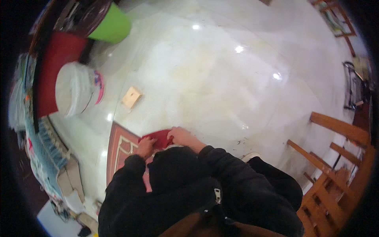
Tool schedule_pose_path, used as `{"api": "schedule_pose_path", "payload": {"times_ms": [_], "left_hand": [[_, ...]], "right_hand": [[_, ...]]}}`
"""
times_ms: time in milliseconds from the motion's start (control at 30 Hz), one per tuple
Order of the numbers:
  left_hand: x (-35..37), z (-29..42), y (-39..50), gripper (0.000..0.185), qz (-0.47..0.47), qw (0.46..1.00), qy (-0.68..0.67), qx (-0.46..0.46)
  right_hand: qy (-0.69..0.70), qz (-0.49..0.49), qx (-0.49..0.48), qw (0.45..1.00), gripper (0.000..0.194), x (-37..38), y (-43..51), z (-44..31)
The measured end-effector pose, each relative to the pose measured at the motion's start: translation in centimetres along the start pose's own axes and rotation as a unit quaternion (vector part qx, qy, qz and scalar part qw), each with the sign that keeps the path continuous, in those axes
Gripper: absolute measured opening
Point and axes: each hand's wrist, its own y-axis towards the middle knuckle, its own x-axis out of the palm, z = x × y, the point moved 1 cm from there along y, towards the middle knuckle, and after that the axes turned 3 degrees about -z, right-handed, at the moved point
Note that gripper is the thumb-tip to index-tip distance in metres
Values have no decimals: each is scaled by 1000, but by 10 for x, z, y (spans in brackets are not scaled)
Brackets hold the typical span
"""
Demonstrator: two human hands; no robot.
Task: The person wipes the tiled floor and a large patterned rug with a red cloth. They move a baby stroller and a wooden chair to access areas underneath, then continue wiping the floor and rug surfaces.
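Observation:
Low in front of my body, my left hand [145, 147] and my right hand [183, 137] grip opposite sides of a dark red piece that looks like cloth [160, 138]. My knee and black clothing hide its near edge. Something pink [146, 179] hangs down beside my left sleeve. Under my left hand and to its left lies a red panel or mat with a cream line pattern [120, 148] on the floor.
A small light wooden block [131, 97] lies on the pale glossy floor [207, 89]. Leftward stand a white bucket [75, 89], a red panel [59, 50], a green bin [114, 25] and a cardboard box [71, 177]. Wooden chairs [337, 126] are at the right.

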Motion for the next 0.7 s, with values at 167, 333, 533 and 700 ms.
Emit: {"api": "schedule_pose_path", "payload": {"times_ms": [167, 333, 533, 700], "left_hand": [[-96, 29, 38, 35, -7, 999, 11, 34], [-202, 165, 126, 37, 8, 975, 30, 219], [-249, 375, 228, 36, 76, 874, 41, 478], [-234, 470, 274, 46, 107, 851, 199, 474]], "right_hand": [[284, 10, -14, 959, 35, -70, -25, 38], [448, 167, 78, 875, 26, -178, -132, 86], [446, 488, 79, 746, 26, -253, -303, 124], [224, 586, 242, 740, 37, -248, -345, 163]]}}
